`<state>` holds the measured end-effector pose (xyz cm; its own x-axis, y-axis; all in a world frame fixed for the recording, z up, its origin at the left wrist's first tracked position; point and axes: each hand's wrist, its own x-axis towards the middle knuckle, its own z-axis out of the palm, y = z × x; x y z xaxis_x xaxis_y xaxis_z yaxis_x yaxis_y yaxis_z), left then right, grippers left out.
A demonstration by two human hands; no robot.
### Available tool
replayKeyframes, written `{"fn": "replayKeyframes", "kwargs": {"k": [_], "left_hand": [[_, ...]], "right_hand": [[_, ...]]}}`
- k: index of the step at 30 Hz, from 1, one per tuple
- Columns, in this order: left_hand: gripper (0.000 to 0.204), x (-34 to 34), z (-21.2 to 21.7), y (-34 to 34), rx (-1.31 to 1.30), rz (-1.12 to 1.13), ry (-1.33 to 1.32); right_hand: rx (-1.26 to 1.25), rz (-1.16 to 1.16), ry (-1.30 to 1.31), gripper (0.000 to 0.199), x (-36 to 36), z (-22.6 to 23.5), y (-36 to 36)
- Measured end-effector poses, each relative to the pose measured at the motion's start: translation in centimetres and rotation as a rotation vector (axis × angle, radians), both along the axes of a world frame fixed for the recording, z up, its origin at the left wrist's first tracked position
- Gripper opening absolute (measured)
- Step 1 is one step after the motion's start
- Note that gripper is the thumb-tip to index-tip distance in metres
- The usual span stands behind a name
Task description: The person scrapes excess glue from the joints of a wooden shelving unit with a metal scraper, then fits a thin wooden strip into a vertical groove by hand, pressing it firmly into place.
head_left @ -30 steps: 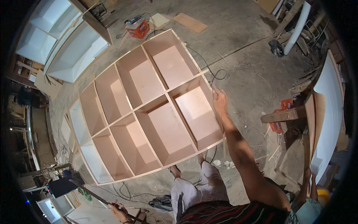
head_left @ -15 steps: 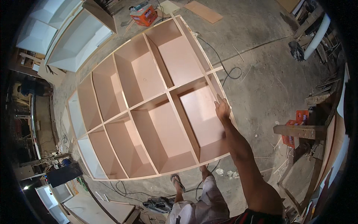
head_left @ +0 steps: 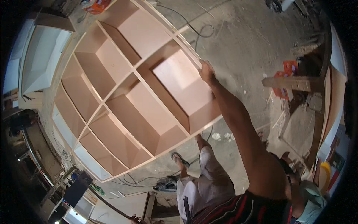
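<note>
A large wooden shelf unit point(head_left: 135, 70) lies on its back, its open compartments facing up. Its panels are pinkish-brown, with pale edge strips and dividers. My right hand point(head_left: 207, 72) is closed over the unit's right side edge, the arm stretched forward from the lower right. At the lower picture edge, a small dark shape like fingers shows, possibly my left hand; it is too dim and cut off to make out. My sandaled foot point(head_left: 179, 159) stands by the unit's near edge.
A black cable point(head_left: 201, 34) loops over the concrete floor past the right side. A timber beam point(head_left: 292, 83) juts out by an orange box point(head_left: 282, 93). White-lined cabinets point(head_left: 46, 56) stand at the far left. Another person in a teal shirt point(head_left: 311, 201) is at the lower right.
The view has swung, so the shelf unit sits farther left and higher. My right hand stays at its right edge, now wrapped more around it. Another person has come into view at lower right.
</note>
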<state>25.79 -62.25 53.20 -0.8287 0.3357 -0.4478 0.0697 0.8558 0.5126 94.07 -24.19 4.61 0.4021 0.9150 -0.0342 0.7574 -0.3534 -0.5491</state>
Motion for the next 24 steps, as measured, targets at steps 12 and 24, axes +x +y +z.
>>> {"fn": "replayKeyframes", "kwargs": {"k": [12,24], "left_hand": [[0.074,-8.4,-1.1,2.1,0.113,-0.173,-0.051],[0.059,-12.0,7.9,14.1,0.582,-0.660,-0.330]], "right_hand": [[-0.200,-0.116,0.179,0.062,-19.8,12.5,-21.1],[-0.188,0.155,0.672,0.053,-46.7,35.6,-38.3]]}}
